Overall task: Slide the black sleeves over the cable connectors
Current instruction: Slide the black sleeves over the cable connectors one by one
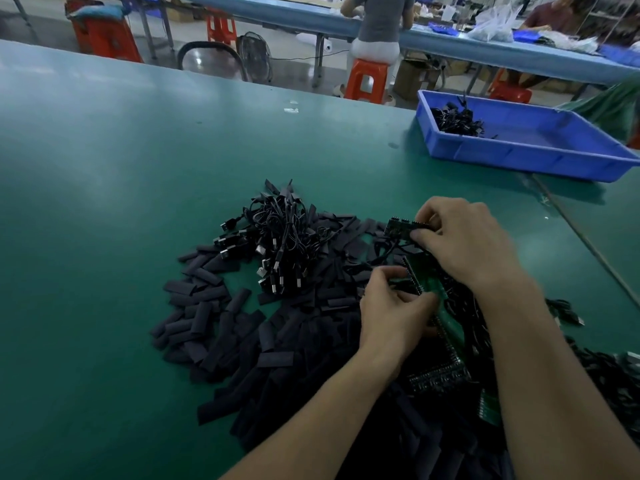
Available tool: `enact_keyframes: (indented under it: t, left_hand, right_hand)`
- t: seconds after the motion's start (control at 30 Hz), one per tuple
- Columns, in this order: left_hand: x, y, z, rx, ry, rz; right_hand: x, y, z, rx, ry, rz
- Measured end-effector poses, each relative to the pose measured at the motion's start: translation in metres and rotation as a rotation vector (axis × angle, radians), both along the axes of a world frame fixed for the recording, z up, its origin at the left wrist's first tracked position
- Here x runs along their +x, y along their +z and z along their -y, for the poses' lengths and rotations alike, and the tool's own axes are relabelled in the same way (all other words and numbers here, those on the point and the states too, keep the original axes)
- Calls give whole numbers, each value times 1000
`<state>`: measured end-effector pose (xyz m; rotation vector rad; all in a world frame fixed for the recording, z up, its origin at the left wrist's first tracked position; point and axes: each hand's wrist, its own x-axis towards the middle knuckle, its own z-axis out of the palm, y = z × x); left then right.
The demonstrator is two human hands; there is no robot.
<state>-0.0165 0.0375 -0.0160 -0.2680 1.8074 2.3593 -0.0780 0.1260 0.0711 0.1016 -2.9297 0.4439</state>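
Right now the right hand (464, 240) pinches a small dark pinned board (401, 225) between thumb and fingertips. The left hand (391, 306), nearer, curls at a green circuit board (436, 289); what it holds I cannot tell. The black sleeves (221, 327) lie heaped just left of both hands, long axes pointing every way, closest to the left hand. The USB cables (280, 244) bunch beyond. No writing is legible.

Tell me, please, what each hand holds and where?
Right hand pinches a small circuit board by its right end; left hand pinches a dark piece, too blurred to identify.
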Motion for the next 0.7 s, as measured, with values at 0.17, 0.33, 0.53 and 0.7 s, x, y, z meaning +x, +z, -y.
enact_keyframes:
  t: [0.17, 0.33, 0.53, 0.7]
  left_hand:
    - [11, -8, -5, -67, -12, 9]
    - [25, -11, -20, -37, -85, 45]
    - [17, 4, -15, -359, -246, 30]
    - [14, 16, 38, -727, -311, -104]
  right_hand:
    - [-10, -3, 7, -78, -124, -228]
    - [-21, 19, 12, -197, -29, -502]
    - [-25, 6, 23, -145, 271, -82]
    - [-17, -18, 9, -263, 304, -46]
